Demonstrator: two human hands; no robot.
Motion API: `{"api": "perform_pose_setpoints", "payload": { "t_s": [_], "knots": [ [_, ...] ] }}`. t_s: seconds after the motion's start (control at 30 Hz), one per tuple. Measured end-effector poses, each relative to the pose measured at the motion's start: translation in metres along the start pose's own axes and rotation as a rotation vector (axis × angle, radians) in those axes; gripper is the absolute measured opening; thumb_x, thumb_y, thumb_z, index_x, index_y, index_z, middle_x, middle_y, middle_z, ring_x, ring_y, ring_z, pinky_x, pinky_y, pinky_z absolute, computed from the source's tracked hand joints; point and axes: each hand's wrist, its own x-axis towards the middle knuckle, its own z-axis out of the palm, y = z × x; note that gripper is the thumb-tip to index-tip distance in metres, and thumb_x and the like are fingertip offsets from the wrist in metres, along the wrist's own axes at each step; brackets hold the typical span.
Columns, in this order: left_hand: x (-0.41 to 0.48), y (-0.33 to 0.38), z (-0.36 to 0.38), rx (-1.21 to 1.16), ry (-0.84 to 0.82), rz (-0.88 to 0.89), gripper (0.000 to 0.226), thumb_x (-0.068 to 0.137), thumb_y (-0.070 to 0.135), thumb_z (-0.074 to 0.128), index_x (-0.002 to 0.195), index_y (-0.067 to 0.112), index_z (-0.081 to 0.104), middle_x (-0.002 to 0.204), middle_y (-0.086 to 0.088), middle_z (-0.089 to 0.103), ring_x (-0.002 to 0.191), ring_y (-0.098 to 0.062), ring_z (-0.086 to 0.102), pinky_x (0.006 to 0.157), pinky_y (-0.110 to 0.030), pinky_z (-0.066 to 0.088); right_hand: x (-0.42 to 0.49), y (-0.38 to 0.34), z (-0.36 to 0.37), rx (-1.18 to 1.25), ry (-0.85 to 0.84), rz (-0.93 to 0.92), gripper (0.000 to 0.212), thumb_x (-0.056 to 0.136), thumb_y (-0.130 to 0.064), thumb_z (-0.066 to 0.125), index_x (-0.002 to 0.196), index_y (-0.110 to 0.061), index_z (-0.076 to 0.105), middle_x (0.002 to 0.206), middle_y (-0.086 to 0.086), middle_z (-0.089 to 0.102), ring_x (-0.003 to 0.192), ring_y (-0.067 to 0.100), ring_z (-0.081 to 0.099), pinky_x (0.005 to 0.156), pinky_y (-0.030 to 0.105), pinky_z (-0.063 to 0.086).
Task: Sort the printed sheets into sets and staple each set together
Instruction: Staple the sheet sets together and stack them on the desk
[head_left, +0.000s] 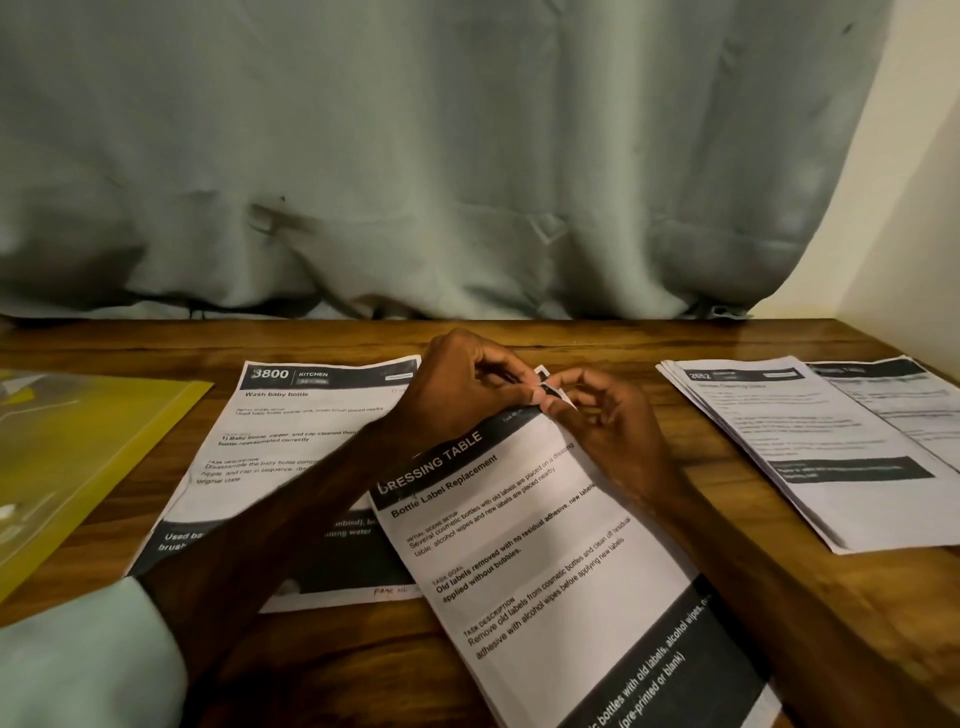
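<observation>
Head view puts your fingers (540, 400) at the far corner of the Dressing Table sheets (545, 545), and both sets are narrow, curled in on that corner. Your left hand (457, 384) pinches it from one side and your right hand (613, 431) from the other, so the corner stands bent up off the worktop (571, 340) between them. That reads as work on the spot where a staple belongs, either squaring the pages or picking at a fastening; which one is too small to tell. The rest of the set lies flat and slanted toward you, its near end running out of view, which keeps the pages from sliding while you handle one corner.

Under your left forearm lies the Wash baby bottle sheet (311, 415), partly covered by the set you hold. Well apart on the right sits a fanned stack of printed sheets (810, 441), probably waiting to be sorted. A yellow plastic folder (78, 441) lies at the far left. No stapler shows.
</observation>
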Motion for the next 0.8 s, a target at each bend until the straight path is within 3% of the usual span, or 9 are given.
{"api": "perform_pose_setpoints", "payload": {
  "t_s": [0.07, 0.17, 0.27, 0.43, 0.53, 0.67, 0.73, 0.8],
  "knots": [
    [0.0, 0.003, -0.002, -0.036, -0.008, -0.016, 0.012, 0.086, 0.025, 0.082, 0.09, 0.014, 0.082, 0.087, 0.005, 0.079, 0.077, -0.011, 0.075, 0.074, -0.028, 0.061, 0.0, 0.001, -0.001, -0.048, 0.001, -0.028, 0.013, 0.092, -0.004, 0.071, 0.102, -0.011, 0.075, 0.098, -0.004, 0.078, 0.091, 0.013, 0.074, 0.077, 0.027, 0.059],
    [-0.001, 0.005, -0.001, -0.108, 0.095, -0.061, 0.031, 0.096, 0.033, 0.071, 0.081, 0.008, 0.08, 0.081, 0.001, 0.079, 0.076, -0.014, 0.076, 0.076, -0.027, 0.059, 0.0, 0.002, -0.003, -0.064, 0.012, -0.066, 0.014, 0.092, -0.003, 0.071, 0.099, -0.013, 0.077, 0.094, -0.008, 0.078, 0.088, 0.011, 0.074, 0.076, 0.022, 0.057],
    [-0.001, 0.002, 0.001, -0.072, 0.136, -0.108, 0.014, 0.086, 0.026, 0.083, 0.083, 0.013, 0.077, 0.077, 0.0, 0.077, 0.064, -0.01, 0.073, 0.064, -0.025, 0.058, 0.0, 0.003, -0.003, -0.061, -0.006, -0.096, 0.013, 0.093, -0.005, 0.071, 0.1, -0.013, 0.078, 0.095, -0.006, 0.078, 0.088, 0.012, 0.074, 0.077, 0.024, 0.057],
    [0.001, 0.003, 0.0, 0.007, 0.105, -0.101, 0.028, 0.074, 0.021, 0.092, 0.095, 0.015, 0.075, 0.079, 0.006, 0.075, 0.061, 0.002, 0.065, 0.06, -0.015, 0.05, 0.001, 0.002, -0.003, -0.095, -0.036, -0.163, 0.016, 0.093, -0.008, 0.071, 0.098, -0.022, 0.077, 0.095, -0.01, 0.078, 0.088, 0.007, 0.072, 0.078, 0.018, 0.052],
    [0.0, 0.004, 0.0, -0.054, 0.081, -0.098, 0.017, 0.075, 0.017, 0.09, 0.087, 0.014, 0.079, 0.074, 0.004, 0.076, 0.062, -0.004, 0.068, 0.062, -0.021, 0.056, 0.0, 0.003, -0.004, -0.054, -0.047, -0.136, 0.009, 0.093, -0.016, 0.071, 0.097, -0.017, 0.079, 0.093, -0.004, 0.078, 0.082, 0.011, 0.071, 0.072, 0.025, 0.053],
    [-0.002, 0.005, 0.001, -0.114, 0.12, -0.103, 0.013, 0.076, 0.015, 0.09, 0.084, 0.019, 0.08, 0.076, 0.005, 0.078, 0.066, -0.014, 0.073, 0.066, -0.029, 0.061, 0.001, 0.01, -0.006, -0.069, -0.041, -0.142, 0.012, 0.094, -0.021, 0.073, 0.1, -0.013, 0.08, 0.092, 0.001, 0.078, 0.075, 0.032, 0.07, 0.066, 0.046, 0.055],
    [-0.003, 0.006, 0.001, -0.128, 0.115, -0.119, 0.015, 0.076, 0.012, 0.089, 0.088, 0.015, 0.08, 0.078, 0.003, 0.078, 0.068, -0.014, 0.075, 0.068, -0.027, 0.062, 0.002, 0.013, -0.006, -0.092, -0.037, -0.146, 0.013, 0.094, -0.025, 0.073, 0.101, -0.016, 0.08, 0.091, 0.002, 0.078, 0.068, 0.043, 0.065, 0.059, 0.049, 0.051],
    [-0.003, 0.007, 0.003, -0.128, 0.106, -0.118, 0.019, 0.077, 0.009, 0.088, 0.093, 0.009, 0.08, 0.081, 0.0, 0.079, 0.071, -0.015, 0.076, 0.071, -0.028, 0.062, 0.003, 0.013, -0.007, -0.089, -0.042, -0.141, 0.012, 0.094, -0.021, 0.073, 0.101, -0.014, 0.08, 0.093, 0.001, 0.079, 0.072, 0.038, 0.067, 0.062, 0.043, 0.052]
  ]
}}
